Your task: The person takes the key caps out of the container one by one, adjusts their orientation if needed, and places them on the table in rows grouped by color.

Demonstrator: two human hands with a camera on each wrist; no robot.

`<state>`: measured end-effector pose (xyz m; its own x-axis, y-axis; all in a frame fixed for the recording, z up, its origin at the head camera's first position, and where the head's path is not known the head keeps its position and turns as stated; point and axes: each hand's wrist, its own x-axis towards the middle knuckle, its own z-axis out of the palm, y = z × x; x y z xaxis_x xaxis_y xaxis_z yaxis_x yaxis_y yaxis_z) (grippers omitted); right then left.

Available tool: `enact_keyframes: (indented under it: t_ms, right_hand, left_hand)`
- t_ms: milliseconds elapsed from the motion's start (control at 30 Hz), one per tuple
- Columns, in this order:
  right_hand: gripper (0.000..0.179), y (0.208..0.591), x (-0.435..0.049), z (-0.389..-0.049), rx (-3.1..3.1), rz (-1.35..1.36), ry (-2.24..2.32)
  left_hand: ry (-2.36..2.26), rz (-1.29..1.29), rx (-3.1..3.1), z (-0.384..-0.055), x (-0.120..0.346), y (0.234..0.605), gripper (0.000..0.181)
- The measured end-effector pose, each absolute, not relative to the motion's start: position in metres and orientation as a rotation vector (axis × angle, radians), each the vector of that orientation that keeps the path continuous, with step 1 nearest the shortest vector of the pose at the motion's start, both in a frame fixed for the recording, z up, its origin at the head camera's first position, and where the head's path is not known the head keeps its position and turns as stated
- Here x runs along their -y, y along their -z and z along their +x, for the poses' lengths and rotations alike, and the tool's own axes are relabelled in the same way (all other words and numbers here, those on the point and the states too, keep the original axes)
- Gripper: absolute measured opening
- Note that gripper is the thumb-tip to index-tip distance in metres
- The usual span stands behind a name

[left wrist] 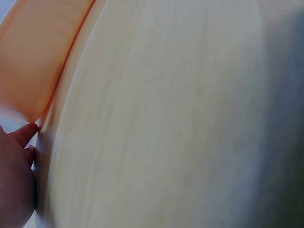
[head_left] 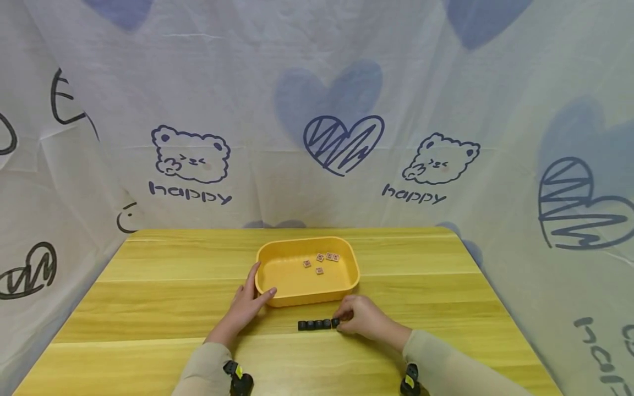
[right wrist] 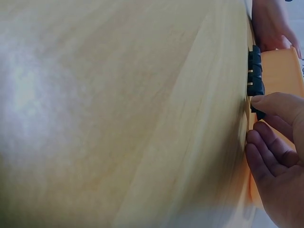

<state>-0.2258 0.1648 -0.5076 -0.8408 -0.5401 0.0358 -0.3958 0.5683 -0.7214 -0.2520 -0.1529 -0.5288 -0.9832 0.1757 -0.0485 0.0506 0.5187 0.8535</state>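
My left hand (head_left: pixel 242 305) holds the front left corner of a yellow tray (head_left: pixel 307 300), its thumb at the front rim and its other fingers along the left side. In front of the tray, several small black blocks (head_left: pixel 314 325) form a row on the table. At the row's right end my right hand (head_left: pixel 364 317) pinches one black block (head_left: pixel 335 322) between thumb and finger. A narrow gap separates this block from the rest. In the right wrist view, the thumb presses on the end block (right wrist: pixel 258 105) while the other fingers curl beside it.
Several small pale square pieces with dark marks (head_left: pixel 319 271) lie inside the tray, mostly toward its back right. The wooden table (head_left: pixel 163 308) reaches back to a printed cloth (head_left: pixel 262 181), which also hangs at both sides.
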Motion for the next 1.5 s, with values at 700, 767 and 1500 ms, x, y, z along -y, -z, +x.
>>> enact_keyframes:
  t_ms: [700, 767, 1500]
  right_hand:
    - [0.020, 0.496, -0.159, -0.226, -2.590, -0.754, 1.143]
    - [0.020, 0.491, -0.158, -0.225, -2.589, -0.756, 1.145]
    - [0.018, 0.422, -0.138, -0.272, -2.692, -0.847, 1.127]
  left_hand:
    - [-1.452, 0.158, -2.631, -0.251, 0.159, 0.522, 0.089]
    - [-1.449, 0.152, -2.631, -0.250, 0.159, 0.522, 0.089]
    - [-1.483, 0.169, -2.629, -0.247, 0.153, 0.523, 0.088]
